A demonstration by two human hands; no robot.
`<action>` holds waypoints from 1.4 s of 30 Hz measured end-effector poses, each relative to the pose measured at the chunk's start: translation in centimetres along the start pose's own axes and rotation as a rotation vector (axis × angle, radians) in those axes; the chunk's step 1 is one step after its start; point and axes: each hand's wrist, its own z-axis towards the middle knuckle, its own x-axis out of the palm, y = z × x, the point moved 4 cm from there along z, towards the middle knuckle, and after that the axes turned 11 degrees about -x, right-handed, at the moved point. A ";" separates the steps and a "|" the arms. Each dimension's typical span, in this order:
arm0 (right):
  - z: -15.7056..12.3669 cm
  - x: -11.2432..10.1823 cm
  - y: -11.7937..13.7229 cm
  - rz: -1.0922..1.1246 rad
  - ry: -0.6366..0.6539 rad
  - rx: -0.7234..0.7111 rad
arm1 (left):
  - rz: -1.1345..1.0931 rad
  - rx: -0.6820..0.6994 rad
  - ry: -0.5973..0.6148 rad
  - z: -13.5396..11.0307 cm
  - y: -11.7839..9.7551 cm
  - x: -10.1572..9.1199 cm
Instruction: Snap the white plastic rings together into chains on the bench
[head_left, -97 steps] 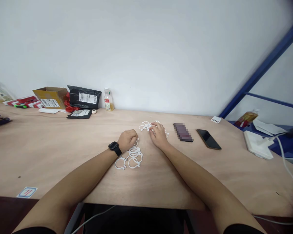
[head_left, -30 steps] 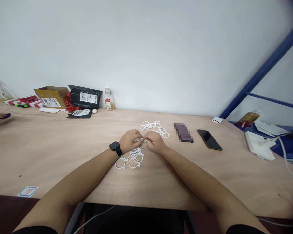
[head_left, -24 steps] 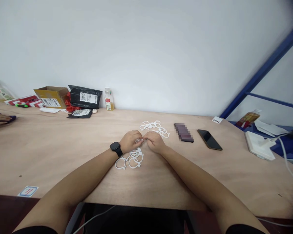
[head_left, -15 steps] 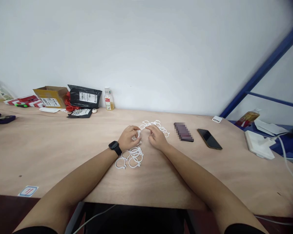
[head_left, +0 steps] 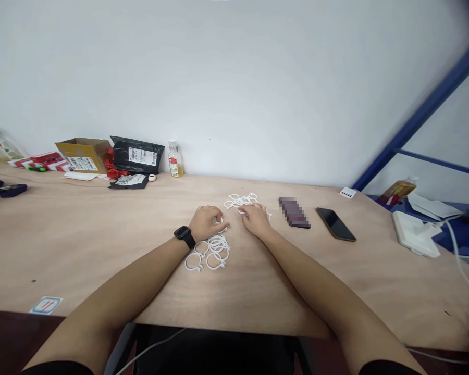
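Observation:
My left hand (head_left: 206, 223), with a black watch at the wrist, rests low over the table. Its thumb stands apart from the curled fingers, and part of a white plastic ring (head_left: 219, 221) shows between them. Nearer to me lies a loose group of several white open rings with small tabs (head_left: 216, 261), some overlapping. My right hand (head_left: 255, 221) is at the near side of a farther pile of white rings (head_left: 234, 198). Its fingers are bent together at a ring there, and the hand covers part of that pile.
To the right lie a pixelated dark flat object (head_left: 294, 212) and a black phone (head_left: 335, 224). A white power strip (head_left: 414, 234) with a cable is farther right. A cardboard box (head_left: 84, 155), a black parcel bag (head_left: 136, 155) and a bottle (head_left: 175, 160) stand along the wall.
My left hand has lowered, and its thumb has moved away from the fingers round the ring. My right hand has moved slightly right, its fingertips now down at the far pile.

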 end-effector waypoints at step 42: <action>-0.4 -1.9 5.8 0.150 -0.239 -0.639 | -0.150 0.121 -0.279 -0.3 -0.7 -1.4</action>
